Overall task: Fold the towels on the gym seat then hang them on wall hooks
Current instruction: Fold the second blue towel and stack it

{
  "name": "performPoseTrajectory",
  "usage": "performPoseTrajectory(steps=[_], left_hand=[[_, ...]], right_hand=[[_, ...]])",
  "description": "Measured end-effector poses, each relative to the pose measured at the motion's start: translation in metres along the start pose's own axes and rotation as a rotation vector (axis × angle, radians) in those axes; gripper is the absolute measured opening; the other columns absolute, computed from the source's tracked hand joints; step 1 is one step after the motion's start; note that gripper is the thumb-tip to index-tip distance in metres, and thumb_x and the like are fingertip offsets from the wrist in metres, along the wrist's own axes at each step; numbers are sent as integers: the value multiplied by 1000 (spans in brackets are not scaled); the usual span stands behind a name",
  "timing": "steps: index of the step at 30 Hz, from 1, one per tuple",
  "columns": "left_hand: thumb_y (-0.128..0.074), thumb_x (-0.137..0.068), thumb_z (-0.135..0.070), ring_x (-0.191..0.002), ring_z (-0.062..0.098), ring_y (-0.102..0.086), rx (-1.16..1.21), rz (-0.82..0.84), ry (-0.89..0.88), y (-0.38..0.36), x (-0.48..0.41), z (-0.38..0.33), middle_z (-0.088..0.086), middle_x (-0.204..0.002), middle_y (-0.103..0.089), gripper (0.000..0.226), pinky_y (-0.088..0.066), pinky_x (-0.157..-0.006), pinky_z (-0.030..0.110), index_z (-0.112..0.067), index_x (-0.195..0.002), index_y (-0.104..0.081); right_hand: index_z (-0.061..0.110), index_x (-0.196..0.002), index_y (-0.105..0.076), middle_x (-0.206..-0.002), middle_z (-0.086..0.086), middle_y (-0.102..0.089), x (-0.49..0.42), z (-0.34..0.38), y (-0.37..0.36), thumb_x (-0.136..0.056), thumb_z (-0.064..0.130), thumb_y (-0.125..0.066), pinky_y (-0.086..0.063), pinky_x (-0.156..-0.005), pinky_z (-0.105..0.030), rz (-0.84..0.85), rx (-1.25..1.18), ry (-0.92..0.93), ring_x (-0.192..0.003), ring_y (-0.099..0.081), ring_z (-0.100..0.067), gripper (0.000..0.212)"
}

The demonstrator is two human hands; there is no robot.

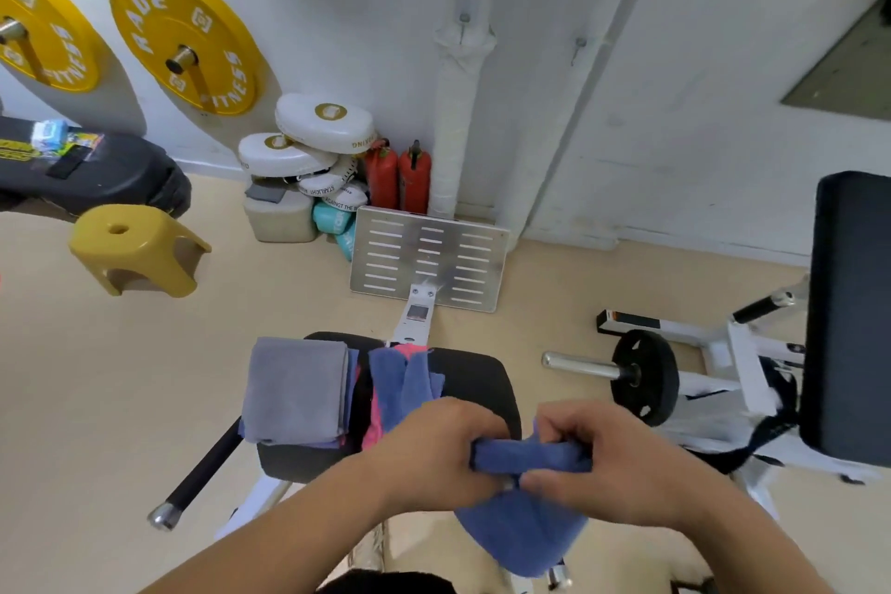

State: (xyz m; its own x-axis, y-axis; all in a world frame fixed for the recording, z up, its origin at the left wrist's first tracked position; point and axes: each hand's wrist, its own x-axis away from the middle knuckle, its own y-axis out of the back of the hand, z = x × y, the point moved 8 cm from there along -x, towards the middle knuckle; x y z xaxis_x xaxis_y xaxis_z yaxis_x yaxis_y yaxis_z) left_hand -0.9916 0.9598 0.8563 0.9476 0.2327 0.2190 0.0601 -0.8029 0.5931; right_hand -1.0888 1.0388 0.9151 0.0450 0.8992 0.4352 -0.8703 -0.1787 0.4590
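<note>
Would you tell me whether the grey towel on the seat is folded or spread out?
Folded: the grey towel lies as a neat rectangle, layered edges showing, on the gym seat.

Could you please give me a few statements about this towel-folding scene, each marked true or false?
1. The left hand and the right hand both grip the blue towel. True.
2. A folded grey towel lies on the gym seat. True.
3. The yellow stool stands on the seat. False: it stands on the floor, left of the seat.
4. A towel hangs on a wall hook. False: the hooks in view are bare.
5. The fire extinguishers by the wall are blue. False: they are red.
</note>
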Motion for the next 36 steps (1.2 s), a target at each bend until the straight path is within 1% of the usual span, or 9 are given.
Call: performPoseTrajectory(steps=[3,8,12,17,20,23,26,30,36], left_hand=[[-78,-83,-33,-78,14,-65,29,94,38,-11,-3,-30,0,-86,-70,22,-59,-75,37,-20,-99,-70],[-76,-87,-33,-86,12,-66,16,89,52,-23,5,-58,-5,-94,-69,21,-59,-84,37,-22,-103,-71],[-76,-85,-36,-84,6,-57,-104,44,108,-31,18,-67,-11,-95,-55,14,-51,-78,23,-31,-89,-64],[-73,-86,-39,-77,18,-64,-74,-14,131,-28,31,-88,4,-82,-66,17,-55,-72,37,-22,-88,-71],[-72,-90,-32,-82,18,-69,8,-14,127,-27,39,-103,1,-85,-73,10,-57,-76,35,-22,-91,-75],[-76,-87,-31,-71,6,-64,-55,12,162,-37,44,-107,3,-86,-72,16,-56,-72,27,-17,-91,-71],[-80,-82,-40,-70,4,-59,-117,24,223,-48,52,-104,7,-91,-68,32,-53,-70,23,-14,-93,-65],[-80,-80,-50,-88,13,-68,-140,47,277,-51,67,-99,-2,-99,-71,36,-58,-81,30,-24,-101,-69],[-84,-73,-51,-63,4,-58,-123,-236,352,-14,91,-89,6,-75,-69,43,-50,-65,24,-12,-83,-69]], right_hand=[[22,-68,-48,-64,8,-41,28,-22,29,-86,52,-70,-32,-59,-22,-23,51,15,-61,-38,-4,41],[33,-74,-56,-68,17,-56,58,-54,52,-91,46,-69,-40,-61,-19,-25,261,-12,-63,-49,0,24],[35,-80,-59,-74,18,-62,71,-59,66,-93,44,-64,-40,-63,-15,-79,511,29,-73,-56,2,17],[43,-79,-52,-76,19,-60,98,-69,92,-96,43,-59,-40,-65,-19,-117,705,28,-77,-56,0,18],[39,-83,-52,-78,13,-64,122,-69,110,-93,40,-59,-47,-65,-25,-186,669,46,-76,-58,-5,12],[35,-81,-48,-76,10,-62,140,-65,124,-89,38,-62,-51,-70,-37,-250,630,84,-75,-58,-13,15],[26,-76,-44,-71,7,-55,151,-68,133,-90,33,-65,-45,-65,-34,-284,625,84,-66,-48,-12,27],[19,-70,-40,-64,6,-48,162,-95,152,-94,28,-62,-35,-60,-29,-341,654,4,-60,-41,-11,34],[15,-70,-51,-64,1,-55,183,-157,193,-91,41,-71,-37,-60,-31,-515,461,-202,-62,-50,-16,39]])
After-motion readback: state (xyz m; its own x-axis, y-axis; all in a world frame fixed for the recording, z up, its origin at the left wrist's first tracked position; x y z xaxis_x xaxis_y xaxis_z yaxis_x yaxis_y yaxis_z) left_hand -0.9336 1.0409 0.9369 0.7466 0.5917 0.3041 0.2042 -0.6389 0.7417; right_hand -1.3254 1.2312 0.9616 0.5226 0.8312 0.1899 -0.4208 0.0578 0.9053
